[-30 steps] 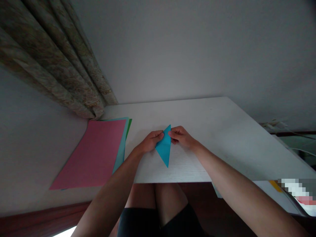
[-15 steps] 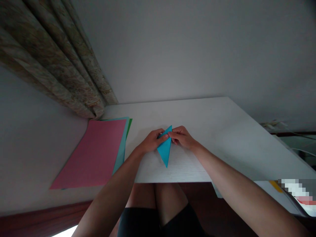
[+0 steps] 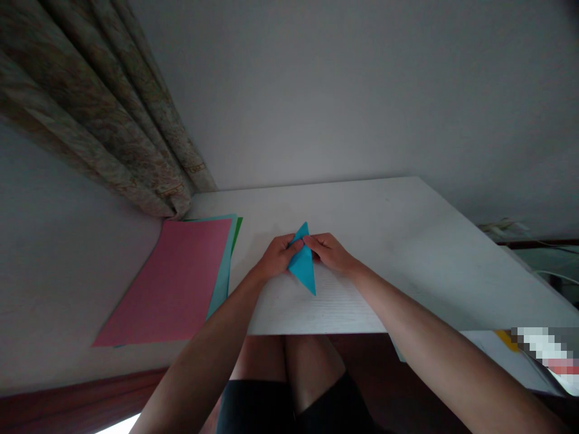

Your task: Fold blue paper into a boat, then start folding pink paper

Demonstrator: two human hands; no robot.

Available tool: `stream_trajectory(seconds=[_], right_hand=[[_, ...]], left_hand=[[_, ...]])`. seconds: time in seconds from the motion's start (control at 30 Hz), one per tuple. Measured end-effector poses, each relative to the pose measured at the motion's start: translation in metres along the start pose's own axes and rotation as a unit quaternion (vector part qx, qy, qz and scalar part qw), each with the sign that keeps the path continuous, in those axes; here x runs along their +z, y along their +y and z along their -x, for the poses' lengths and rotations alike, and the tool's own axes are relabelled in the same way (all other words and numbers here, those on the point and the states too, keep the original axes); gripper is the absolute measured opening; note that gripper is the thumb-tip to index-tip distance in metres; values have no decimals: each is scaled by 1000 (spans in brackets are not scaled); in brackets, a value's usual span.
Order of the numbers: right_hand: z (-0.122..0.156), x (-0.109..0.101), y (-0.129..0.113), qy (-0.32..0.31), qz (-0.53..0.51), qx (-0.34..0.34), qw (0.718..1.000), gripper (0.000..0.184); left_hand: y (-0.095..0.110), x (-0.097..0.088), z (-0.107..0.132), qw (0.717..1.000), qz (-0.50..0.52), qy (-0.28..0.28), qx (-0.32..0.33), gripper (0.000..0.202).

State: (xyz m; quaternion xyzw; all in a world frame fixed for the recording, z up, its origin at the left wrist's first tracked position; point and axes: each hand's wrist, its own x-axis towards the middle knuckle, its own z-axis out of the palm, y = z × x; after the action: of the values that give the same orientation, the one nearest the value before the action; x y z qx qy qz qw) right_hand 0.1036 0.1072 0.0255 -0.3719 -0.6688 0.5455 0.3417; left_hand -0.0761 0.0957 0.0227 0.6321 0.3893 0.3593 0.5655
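Note:
A folded piece of blue paper [image 3: 304, 266], pointed at its top and bottom, is held between both hands just above the white table. My left hand [image 3: 279, 255] grips its left edge, thumb on the front face and the other fingers partly hidden behind it. From the right, my right hand [image 3: 330, 249] pinches the upper right edge, its thumb close to the left thumb. The lower point of the paper hangs free toward me, tilted slightly right.
To the left lies a stack of coloured sheets, a pink sheet [image 3: 172, 277] on top with light blue and green ones under it. The white table [image 3: 384, 235] meets the wall at the back. A patterned curtain [image 3: 136, 138] hangs at the far left corner.
The blue paper has turned a little, its upper point moving left and its lower point right and up. My right thumb has slid left, nearer to my left thumb.

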Motion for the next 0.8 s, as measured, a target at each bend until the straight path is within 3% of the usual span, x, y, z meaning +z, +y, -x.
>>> stream_trajectory(seconds=[0.23, 0.43, 0.57, 0.7, 0.8], right_hand=[[-1, -4, 0, -93, 40, 3, 995, 56], [1, -7, -4, -118, 18, -23, 993, 48], [2, -11, -1, -149, -2, -21, 989, 44], [2, -15, 3, -190, -2, -18, 982, 37], [3, -14, -1, -140, -20, -21, 990, 37]], left_hand=[[1, 2, -5, 986, 24, 163, 26, 46], [-3, -3, -10, 966, 48, 250, 32, 49], [-7, -7, -12, 962, 46, 268, 35, 51], [-10, -15, -15, 928, 101, 355, 57, 50], [-10, -18, -15, 917, 151, 367, 50, 50]])
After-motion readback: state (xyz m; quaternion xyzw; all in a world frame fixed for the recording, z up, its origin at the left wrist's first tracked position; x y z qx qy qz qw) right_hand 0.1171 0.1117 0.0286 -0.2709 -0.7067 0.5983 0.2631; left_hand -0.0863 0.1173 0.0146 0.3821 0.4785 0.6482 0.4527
